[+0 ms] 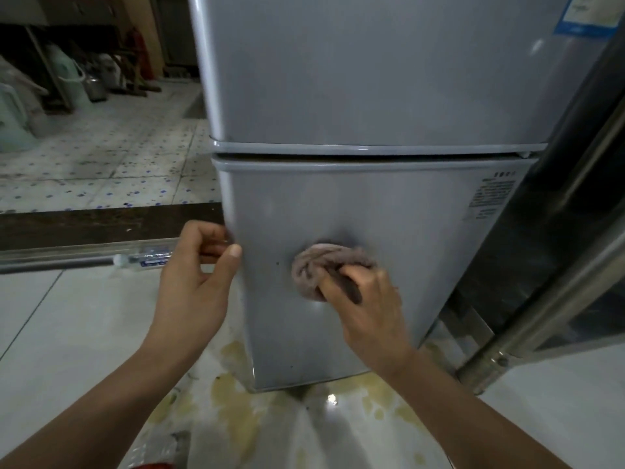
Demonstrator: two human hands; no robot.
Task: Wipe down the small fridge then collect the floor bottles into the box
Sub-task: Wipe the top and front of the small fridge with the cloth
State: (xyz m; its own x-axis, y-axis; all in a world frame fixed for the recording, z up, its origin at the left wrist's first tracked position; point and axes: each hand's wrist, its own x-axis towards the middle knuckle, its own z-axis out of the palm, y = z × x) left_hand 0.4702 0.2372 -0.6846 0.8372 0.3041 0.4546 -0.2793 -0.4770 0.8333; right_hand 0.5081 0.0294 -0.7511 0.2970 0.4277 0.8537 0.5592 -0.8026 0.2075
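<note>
A small grey two-door fridge (372, 96) stands right in front of me on the tiled floor. My right hand (368, 306) presses a bunched brownish-grey cloth (321, 265) against the lower door (389, 204). My left hand (199, 265) grips the left edge of that lower door, thumb on the front and fingers curled round the side. A clear plastic bottle (148, 257) with a blue label lies on the floor left of the fridge, beside my left hand. At the bottom edge, part of another clear bottle (152, 451) with a red piece shows.
A steel-framed glass cabinet (558, 248) stands close on the fridge's right. Yellowish stains (236, 401) mark the floor at the fridge's base. A dark threshold (101, 225) crosses the floor on the left; jugs and containers (71, 79) sit far back left.
</note>
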